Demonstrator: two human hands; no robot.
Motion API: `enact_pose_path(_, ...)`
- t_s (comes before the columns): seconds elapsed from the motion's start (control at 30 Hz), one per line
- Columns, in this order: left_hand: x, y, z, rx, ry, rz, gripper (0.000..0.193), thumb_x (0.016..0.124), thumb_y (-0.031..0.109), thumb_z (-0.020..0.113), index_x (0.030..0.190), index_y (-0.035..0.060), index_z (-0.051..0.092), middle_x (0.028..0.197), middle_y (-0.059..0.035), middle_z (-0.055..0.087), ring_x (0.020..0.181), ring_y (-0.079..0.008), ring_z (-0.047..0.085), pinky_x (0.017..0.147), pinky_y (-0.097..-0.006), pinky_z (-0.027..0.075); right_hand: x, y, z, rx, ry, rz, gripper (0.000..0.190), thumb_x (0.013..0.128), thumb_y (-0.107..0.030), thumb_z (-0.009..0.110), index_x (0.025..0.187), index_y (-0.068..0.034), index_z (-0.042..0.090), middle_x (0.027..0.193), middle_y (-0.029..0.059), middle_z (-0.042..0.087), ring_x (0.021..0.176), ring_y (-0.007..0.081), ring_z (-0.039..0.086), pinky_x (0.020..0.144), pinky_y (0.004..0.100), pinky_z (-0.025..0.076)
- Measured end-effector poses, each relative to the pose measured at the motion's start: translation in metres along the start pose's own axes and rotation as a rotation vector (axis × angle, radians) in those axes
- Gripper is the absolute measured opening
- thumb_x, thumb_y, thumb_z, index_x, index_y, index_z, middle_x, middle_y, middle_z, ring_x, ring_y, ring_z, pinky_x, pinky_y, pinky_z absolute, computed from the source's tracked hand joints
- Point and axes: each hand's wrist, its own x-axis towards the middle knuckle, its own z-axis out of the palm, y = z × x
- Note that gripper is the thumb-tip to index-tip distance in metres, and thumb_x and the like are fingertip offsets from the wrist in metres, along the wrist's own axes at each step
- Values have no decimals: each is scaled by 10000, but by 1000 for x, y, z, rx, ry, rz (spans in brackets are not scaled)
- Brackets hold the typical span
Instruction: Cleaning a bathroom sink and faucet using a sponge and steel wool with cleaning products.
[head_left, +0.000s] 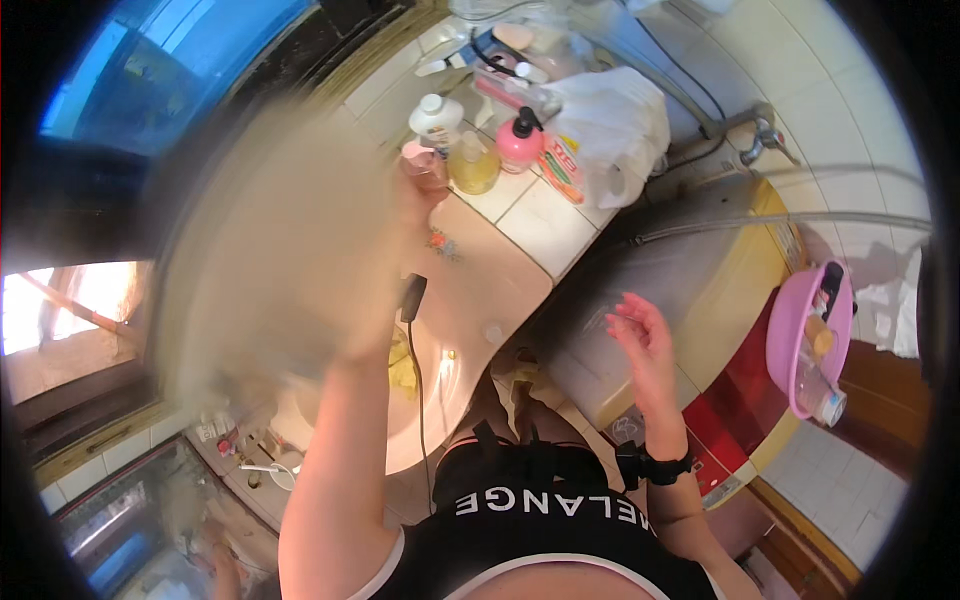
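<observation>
My left hand (420, 196) reaches to the back of the pink washbasin (495, 277), its fingers around a small clear pink cup (424, 163); a large blurred beige shape close to the camera hides part of the hand and forearm. Beside the cup stand a white bottle (436, 120), a bottle of yellow liquid (474, 165) and a pink pump bottle (518, 142). My right hand (641, 330) is raised at the right with loosely bent fingers and holds nothing. A yellow cloth-like thing (403, 364) lies in the basin, near a black device (412, 298) on a cable.
A white plastic bag (619, 127) and a red-and-white packet (562, 166) lie on the tiled ledge. Right of the basin is a bathtub (720, 277), with a metal tap (769, 142) and a hose above it. A pink tub (780, 345) holding bottles stands at the far right.
</observation>
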Motion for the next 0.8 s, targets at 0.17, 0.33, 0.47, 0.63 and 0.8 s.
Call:
enact_pose_path(0.17, 6, -27, -7, 475, 204, -24, 280, 750, 247, 773, 864, 29, 641, 789, -57, 667, 743, -179, 639, 670, -356, 505, -42, -4, -40, 115, 139, 24, 430, 930, -113, 636, 1317, -8, 479, 1176, 105, 557, 1082, 191, 581, 940, 316, 476)
enact_pose_path(0.33, 17, -89, -16, 757, 41, 6, 480, 775, 369, 754, 1049, -8, 635, 888, -118, 685, 766, -234, 645, 699, -368, 511, -76, -3, -98, 445, 360, 43, 380, 959, -160, 605, 1267, 26, 484, 1177, 154, 574, 1077, 251, 602, 937, 365, 499)
enact_pose_path(0.47, 3, -135, -192, 996, 344, 124, 505, 794, 344, 748, 1125, -14, 615, 921, -132, 681, 779, -245, 644, 711, -367, 515, -83, -8, -149, 724, 371, -41, 290, 948, -169, 624, 1150, 20, 538, 1134, 180, 594, 1097, 311, 612, 966, 411, 517)
enact_pose_path(0.63, -76, -4, -8, 780, -129, 216, 293, 899, 168, 648, 1117, -25, 611, 881, -134, 662, 747, -223, 630, 705, -353, 517, -132, -4, -230, 881, 762, -195, 223, 930, -133, 632, 1070, 23, 555, 1123, 204, 570, 1088, 337, 618, 958, 440, 545)
enact_pose_path(0.8, -153, 91, -21, 764, -123, 44, 201, 917, 185, 642, 890, -13, 620, 719, -81, 625, 635, -144, 575, 603, -314, 479, -116, -5, -244, -8, 1233, -407, 972, 767, -212, 803, 1456, 64, 177, 1413, 234, 358, 1385, 325, 274, 1131, 429, 252)
